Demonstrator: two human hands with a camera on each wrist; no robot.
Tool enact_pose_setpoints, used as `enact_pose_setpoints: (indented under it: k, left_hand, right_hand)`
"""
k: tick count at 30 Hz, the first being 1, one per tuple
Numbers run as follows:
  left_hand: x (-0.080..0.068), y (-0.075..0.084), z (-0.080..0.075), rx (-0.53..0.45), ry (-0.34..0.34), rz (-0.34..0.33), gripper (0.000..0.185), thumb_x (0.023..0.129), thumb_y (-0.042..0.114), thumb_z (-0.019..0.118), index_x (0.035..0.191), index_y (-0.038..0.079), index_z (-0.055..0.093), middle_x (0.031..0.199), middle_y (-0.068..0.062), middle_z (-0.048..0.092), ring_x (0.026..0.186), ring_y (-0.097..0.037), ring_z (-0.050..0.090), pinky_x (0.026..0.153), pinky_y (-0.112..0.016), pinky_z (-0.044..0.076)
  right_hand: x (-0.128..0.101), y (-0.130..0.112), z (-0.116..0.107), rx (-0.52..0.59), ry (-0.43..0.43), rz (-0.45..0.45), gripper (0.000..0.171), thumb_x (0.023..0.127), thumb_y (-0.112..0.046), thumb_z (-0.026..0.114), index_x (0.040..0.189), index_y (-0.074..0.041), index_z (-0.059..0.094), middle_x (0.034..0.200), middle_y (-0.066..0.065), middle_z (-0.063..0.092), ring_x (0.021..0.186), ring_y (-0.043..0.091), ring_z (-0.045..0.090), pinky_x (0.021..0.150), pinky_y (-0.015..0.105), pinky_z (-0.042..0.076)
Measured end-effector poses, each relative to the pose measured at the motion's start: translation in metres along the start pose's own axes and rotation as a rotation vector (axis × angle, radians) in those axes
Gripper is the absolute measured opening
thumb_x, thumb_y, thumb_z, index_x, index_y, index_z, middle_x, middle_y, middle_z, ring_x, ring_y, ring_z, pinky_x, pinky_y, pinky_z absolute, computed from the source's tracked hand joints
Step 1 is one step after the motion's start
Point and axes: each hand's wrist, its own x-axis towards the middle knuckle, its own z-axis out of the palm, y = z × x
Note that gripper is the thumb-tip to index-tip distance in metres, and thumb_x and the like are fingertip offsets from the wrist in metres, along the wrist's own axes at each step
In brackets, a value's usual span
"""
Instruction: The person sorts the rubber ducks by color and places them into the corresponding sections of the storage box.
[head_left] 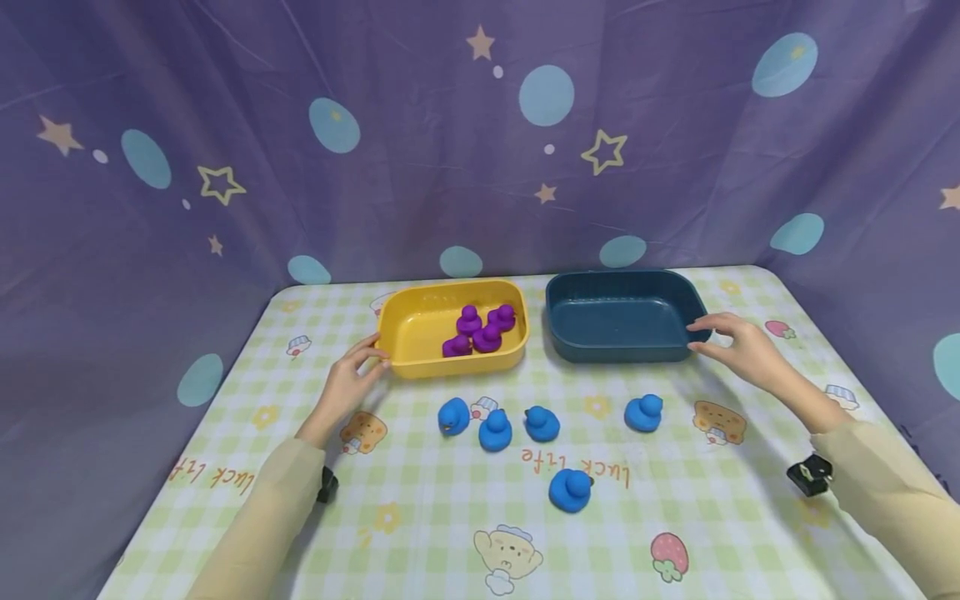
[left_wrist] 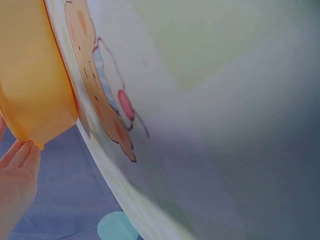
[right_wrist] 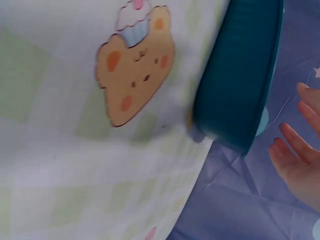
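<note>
My left hand (head_left: 350, 385) is at the left end of a yellow tub (head_left: 457, 367), with fingers loosely extended and fingertips touching its corner. In the left wrist view, the fingertips (left_wrist: 31, 149) meet the yellow rim from below. Several purple toy ducks (head_left: 487, 337) sit in the right half of that tub. My right hand (head_left: 746, 350) reaches the right end of a dark teal tub (head_left: 615, 353), thumb and fingers spread. The right wrist view shows a gap between those fingers (right_wrist: 295, 145) and the teal rim. Nothing lies inside the teal tub.
Several blue toy ducks are scattered in front of the tubs, among them one duck (head_left: 643, 413) at the right and one duck (head_left: 571, 490) nearest me. A checked, cartoon-printed cloth (head_left: 435, 525) covers the table. A purple patterned curtain (head_left: 420, 192) hangs behind.
</note>
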Motion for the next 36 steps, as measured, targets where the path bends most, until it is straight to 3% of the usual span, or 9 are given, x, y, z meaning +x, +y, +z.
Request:
enact_pose_setpoints:
  k: [13,21,26,31,36]
  left_hand:
    - [0.003,0.006,0.000,0.049,-0.044,-0.032,0.025,0.085,0.017,0.059,0.102,-0.001,0.060,0.135,-0.018,0.037,0.124,-0.036,0.033,0.103,-0.049,0.026]
    - [0.005,0.021,-0.001,0.057,-0.026,-0.020,0.025,0.085,0.020,0.060,0.101,0.002,0.061,0.128,-0.019,0.045,0.121,-0.035,0.036,0.102,-0.048,0.028]
    - [0.004,0.034,0.000,0.061,-0.016,0.034,0.025,0.083,0.023,0.063,0.099,0.004,0.063,0.121,-0.015,0.051,0.118,-0.033,0.041,0.100,-0.048,0.031]
    - [-0.001,0.053,0.003,0.034,0.002,0.103,0.020,0.078,0.014,0.067,0.095,0.004,0.064,0.109,-0.012,0.057,0.107,-0.029,0.049,0.096,-0.046,0.036]
    - [-0.007,0.071,0.009,0.000,-0.057,0.135,0.021,0.076,0.011,0.069,0.094,0.003,0.064,0.101,-0.008,0.059,0.097,-0.025,0.054,0.090,-0.043,0.041]
  right_hand:
    - [-0.010,0.015,0.006,0.009,0.005,0.037,0.017,0.080,-0.003,0.063,0.095,0.005,0.064,0.106,0.025,0.055,0.097,0.042,0.051,0.079,0.055,0.042]
    - [-0.010,0.019,0.014,0.004,0.085,0.008,0.011,0.075,0.005,0.065,0.086,0.005,0.066,0.099,0.023,0.059,0.095,0.037,0.053,0.079,0.052,0.043]
    - [-0.010,0.021,0.017,-0.007,0.115,0.010,0.013,0.074,0.007,0.065,0.086,0.005,0.066,0.095,0.022,0.060,0.093,0.035,0.053,0.078,0.051,0.043]
    - [-0.010,0.022,0.019,-0.003,0.136,0.021,0.013,0.074,0.006,0.065,0.086,0.005,0.066,0.094,0.022,0.060,0.094,0.034,0.052,0.079,0.051,0.042]
    - [-0.009,0.023,0.020,0.017,0.140,0.032,0.012,0.074,0.006,0.066,0.086,0.004,0.066,0.095,0.021,0.060,0.094,0.034,0.052,0.080,0.052,0.042]
